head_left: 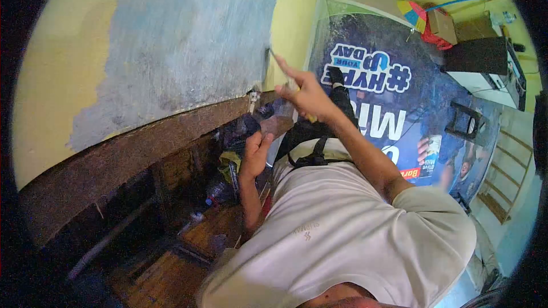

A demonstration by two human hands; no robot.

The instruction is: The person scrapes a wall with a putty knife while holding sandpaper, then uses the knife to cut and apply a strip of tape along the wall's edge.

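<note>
My right hand (pixel 308 98) is raised and closed on a thin tool with a yellowish handle (pixel 292 84). The tool's tip (pixel 272 53) touches the wall at the edge of a grey-blue scraped patch (pixel 188 40). My left hand (pixel 254 153) is lower, fingers curled, just under a clear plastic bottle (pixel 260 108) by the brown ledge (pixel 142 148). Whether it grips anything is unclear. My white shirt (pixel 342 222) fills the lower middle.
Yellow wall (pixel 51 74) surrounds the patch. A printed banner (pixel 377 80) covers the floor to the right, with a stool (pixel 463 121), boxes (pixel 442 25) and a ladder (pixel 502 177) on or beside it. Bottles and clutter (pixel 220 191) lie under the ledge on wooden boards (pixel 171 274).
</note>
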